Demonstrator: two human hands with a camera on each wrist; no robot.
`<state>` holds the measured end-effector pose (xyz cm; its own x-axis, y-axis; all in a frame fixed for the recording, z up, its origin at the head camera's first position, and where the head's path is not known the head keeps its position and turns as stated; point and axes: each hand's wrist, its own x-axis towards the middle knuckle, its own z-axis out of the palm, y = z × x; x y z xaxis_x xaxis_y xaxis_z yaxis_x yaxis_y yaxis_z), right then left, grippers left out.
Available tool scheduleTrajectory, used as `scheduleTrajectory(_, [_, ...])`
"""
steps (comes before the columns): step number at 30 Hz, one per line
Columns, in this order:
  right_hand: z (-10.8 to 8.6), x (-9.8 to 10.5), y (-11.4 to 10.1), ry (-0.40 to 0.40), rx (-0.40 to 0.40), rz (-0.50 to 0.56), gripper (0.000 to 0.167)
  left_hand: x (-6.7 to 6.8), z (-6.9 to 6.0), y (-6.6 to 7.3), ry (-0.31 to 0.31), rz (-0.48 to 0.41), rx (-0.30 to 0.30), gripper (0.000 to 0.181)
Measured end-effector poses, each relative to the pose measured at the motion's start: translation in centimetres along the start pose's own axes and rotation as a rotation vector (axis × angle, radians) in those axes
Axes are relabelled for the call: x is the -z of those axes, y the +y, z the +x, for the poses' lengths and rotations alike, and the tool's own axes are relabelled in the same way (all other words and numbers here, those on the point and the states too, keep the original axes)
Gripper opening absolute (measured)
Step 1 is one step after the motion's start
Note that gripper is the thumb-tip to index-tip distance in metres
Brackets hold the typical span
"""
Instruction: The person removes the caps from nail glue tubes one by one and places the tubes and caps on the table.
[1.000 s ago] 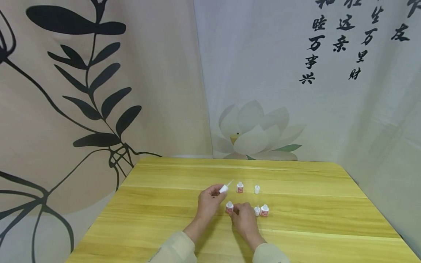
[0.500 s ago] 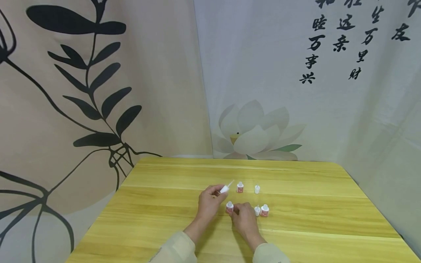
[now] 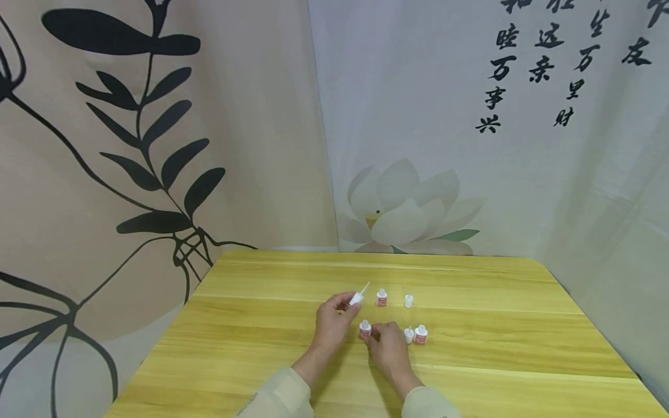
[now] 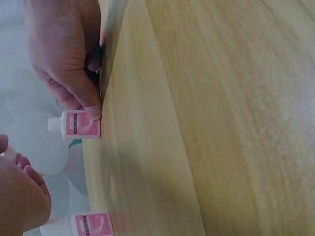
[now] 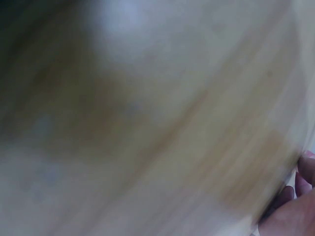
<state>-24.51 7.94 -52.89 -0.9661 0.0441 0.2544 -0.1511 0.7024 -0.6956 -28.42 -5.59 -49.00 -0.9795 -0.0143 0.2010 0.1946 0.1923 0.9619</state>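
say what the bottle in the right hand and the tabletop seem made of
Bottle: probably plastic with a smooth finish, as its body is opaque white; painted glass isn't ruled out. Tabletop: wood or wood-look laminate, seemingly semi-gloss, judging by the streaked grain and pale reflections.

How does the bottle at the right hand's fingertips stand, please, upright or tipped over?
Upright: in the head view, the bottle at the right hand has its white neck on top and its pink label below.

Your forearms point(image 3: 284, 395) reach forward, angled inward. Your left hand point(image 3: 333, 320) is raised, thumb and fingers pinched together; your right hand point(image 3: 388, 348), near it but apart, pinches with thumb and curled fingers.
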Motion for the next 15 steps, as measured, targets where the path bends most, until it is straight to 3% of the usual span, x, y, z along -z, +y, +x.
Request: scheduleTrajectory(15, [0.05,0.07,-0.07,-0.015,-0.003,0.012,0.005,0.01,-0.1,0.03,-0.014,-0.017,-0.018,0.032])
